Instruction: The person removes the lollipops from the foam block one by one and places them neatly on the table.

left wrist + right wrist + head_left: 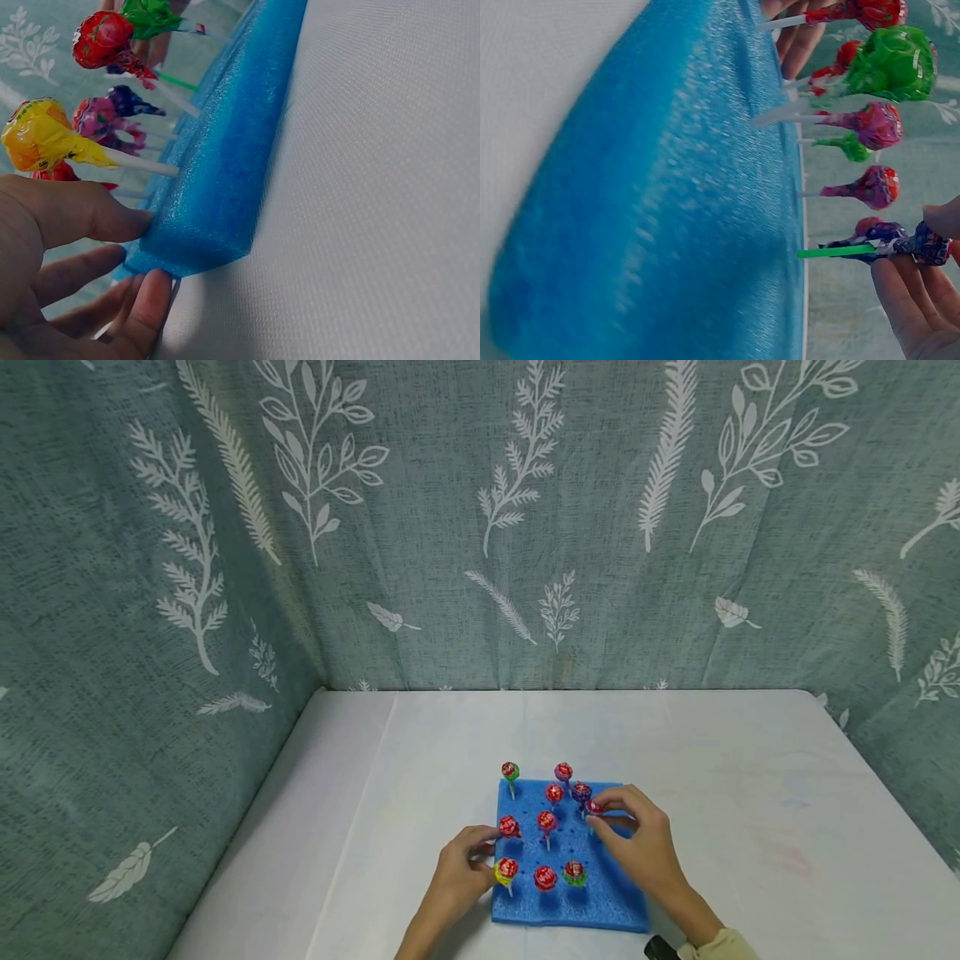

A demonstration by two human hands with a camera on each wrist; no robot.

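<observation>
A dark purple-wrapped lollipop (934, 246), green-sticked, is at one o'clock on the blue foam block (611, 897), its head pinched by the right hand (643, 845). The left hand (459, 872) grips the block's nine o'clock edge beside a yellow-wrapped lollipop (506, 869). White tabletop (780, 810) lies beneath.

The left grip (461, 872) reaches inward from its bare left forearm (420, 935), which runs down and outward behind it. Its thumb (97, 214) extends above loosely bent fingers (146, 315), a gap between them. The right grip (645, 839), farther forward and to the right of the left grip, is pinching, thumb opposite bent fingertips. Behind it, the right forearm (697, 914) slants down and outward into a pale yellow sleeve (720, 945).
</observation>
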